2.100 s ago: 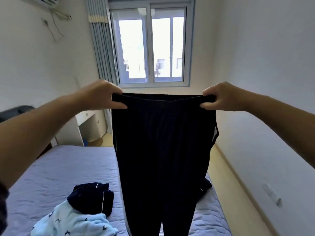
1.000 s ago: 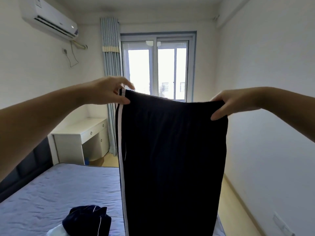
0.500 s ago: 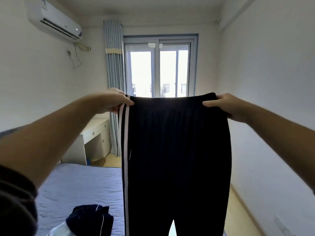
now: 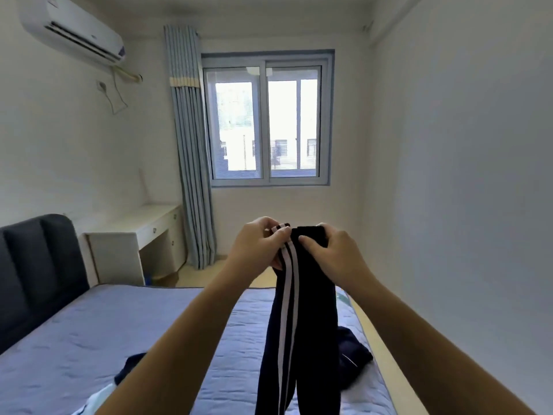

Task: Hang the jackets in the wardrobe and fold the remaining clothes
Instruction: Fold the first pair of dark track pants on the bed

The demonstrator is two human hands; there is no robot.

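Since both hands pinch the pants (image 4: 302,310) at the waistband, they hang straight down over the bed (image 4: 119,339) — gravity does the smoothing, which is probably why they're held up in the air rather than laid flat. Left hand (image 4: 257,247) and right hand (image 4: 332,253) are right together, each clamped on its end of the waistband, so the two legs lie one on the other with the white side stripe facing out. Looks like the lengthwise fold, the first step of folding this piece.

Half a second earlier the hands were wide apart with the waistband stretched flat between them. Now they've closed up and the pants hang about half as wide.

On the bed, a dark garment (image 4: 353,354) sits at its right side, partly behind the pants. Another dark one (image 4: 128,366) lies on the near part under the left arm, with a pale piece (image 4: 98,399) beside it — those still need sorting, I'd guess. No wardrobe in view.
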